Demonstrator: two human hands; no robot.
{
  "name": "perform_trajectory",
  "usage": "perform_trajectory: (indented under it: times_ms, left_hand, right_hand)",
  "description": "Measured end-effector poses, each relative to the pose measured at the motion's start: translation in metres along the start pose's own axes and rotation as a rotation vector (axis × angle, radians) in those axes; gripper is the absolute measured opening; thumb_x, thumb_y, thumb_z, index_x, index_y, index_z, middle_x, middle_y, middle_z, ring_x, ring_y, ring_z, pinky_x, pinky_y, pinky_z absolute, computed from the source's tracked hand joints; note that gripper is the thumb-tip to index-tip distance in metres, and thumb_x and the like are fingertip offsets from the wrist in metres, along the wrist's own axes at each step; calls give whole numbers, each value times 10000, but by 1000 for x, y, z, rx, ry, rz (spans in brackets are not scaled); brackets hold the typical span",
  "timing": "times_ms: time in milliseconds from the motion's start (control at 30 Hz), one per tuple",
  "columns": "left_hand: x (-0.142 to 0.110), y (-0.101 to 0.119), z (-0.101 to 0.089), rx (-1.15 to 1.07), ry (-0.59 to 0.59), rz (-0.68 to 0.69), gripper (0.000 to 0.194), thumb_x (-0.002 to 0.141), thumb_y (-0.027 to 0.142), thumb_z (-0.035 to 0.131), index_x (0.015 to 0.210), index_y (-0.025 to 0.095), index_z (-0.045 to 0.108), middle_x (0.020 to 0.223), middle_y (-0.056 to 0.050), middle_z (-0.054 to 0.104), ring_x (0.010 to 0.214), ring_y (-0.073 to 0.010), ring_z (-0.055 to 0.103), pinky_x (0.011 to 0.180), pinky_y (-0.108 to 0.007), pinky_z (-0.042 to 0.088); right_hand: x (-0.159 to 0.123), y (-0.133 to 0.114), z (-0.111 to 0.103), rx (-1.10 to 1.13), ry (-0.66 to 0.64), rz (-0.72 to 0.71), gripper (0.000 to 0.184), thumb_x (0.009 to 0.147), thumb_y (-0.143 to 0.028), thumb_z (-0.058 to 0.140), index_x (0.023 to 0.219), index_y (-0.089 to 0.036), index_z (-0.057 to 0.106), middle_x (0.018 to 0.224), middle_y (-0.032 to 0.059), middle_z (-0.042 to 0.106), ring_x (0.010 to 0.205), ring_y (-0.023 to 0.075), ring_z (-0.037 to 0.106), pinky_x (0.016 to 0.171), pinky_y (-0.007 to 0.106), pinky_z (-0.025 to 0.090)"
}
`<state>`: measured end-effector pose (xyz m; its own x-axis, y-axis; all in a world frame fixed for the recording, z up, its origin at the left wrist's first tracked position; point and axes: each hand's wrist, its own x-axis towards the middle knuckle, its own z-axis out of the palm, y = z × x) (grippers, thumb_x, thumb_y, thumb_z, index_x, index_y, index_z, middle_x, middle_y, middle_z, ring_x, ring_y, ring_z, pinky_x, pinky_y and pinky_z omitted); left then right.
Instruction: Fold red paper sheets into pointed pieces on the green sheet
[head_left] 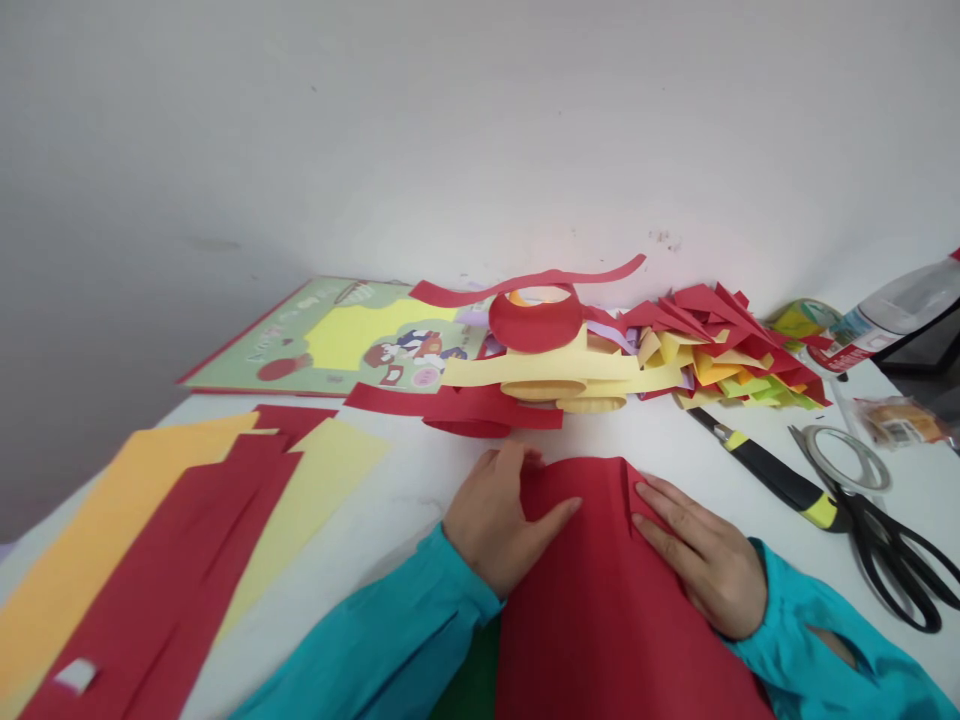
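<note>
A large sheet of red paper (pixel 592 600) lies in front of me, with a narrow fold standing along its far right part. My left hand (pixel 510 520) is closed at its far left edge, thumb on top and the other fingers curled at the rim. My right hand (pixel 697 560) rests on the paper's right side, fingers stretched out flat over the fold; its thumb is hidden. A strip of green (pixel 472 670) shows under the sheet beside my left sleeve.
Red, orange and pale yellow sheets (pixel 180 560) lie left. Behind are a green picture board (pixel 322 340), curled paper strips (pixel 536 320) and a scrap pile (pixel 735 340). At right are a utility knife (pixel 780 480), scissors (pixel 892 560), a tape roll (pixel 874 465) and a bottle (pixel 892 310).
</note>
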<state>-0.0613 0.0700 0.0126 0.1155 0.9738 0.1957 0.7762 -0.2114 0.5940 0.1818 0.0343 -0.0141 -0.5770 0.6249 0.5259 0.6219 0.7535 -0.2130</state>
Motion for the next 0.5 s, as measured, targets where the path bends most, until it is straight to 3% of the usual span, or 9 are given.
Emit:
perform_trajectory:
  times_ms: [133,233,367,433,500]
  left_hand:
    - [0,4,-7,-155,-58,-166,534,644,439,644,1062,150,482,1020,-108,588,827,-236,595,651,-382,521]
    - [1,1,-12,-221,-125,-217,604,639,444,645,1132,139,478,1087,-124,585,883,-250,600,646,-372,533]
    - [-3,-4,-6,-43,-64,6,560,679,450,637,1141,153,528,1119,-120,578,1029,-291,533,804,-434,500]
    - [-6,-7,2,96,-53,129,572,663,503,656,1102,146,569,1052,-123,590,986,-301,529,839,-460,472]
    - [-6,-8,9,189,-39,166,628,636,584,658,1071,137,593,991,-123,583,922,-296,524,811,-454,472]
  right_hand:
    - [-1,2,0,8,-19,-15,406,931,-118,356,1323,-171,452,1333,131,490,1302,252,355,984,426,472]
    - [-2,3,0,14,-25,-21,442,920,-95,370,1354,-166,406,1342,150,475,1311,270,336,980,451,470]
    - [-3,3,2,14,-7,-26,435,924,-99,357,1350,-167,411,1331,146,487,1307,264,344,979,448,472]
    - [-3,2,3,11,4,-20,403,929,-113,355,1315,-159,457,1319,142,501,1302,257,355,979,435,475]
    - [-3,2,5,12,27,-7,373,933,-126,352,1271,-158,507,1301,132,522,1292,243,374,981,416,476]
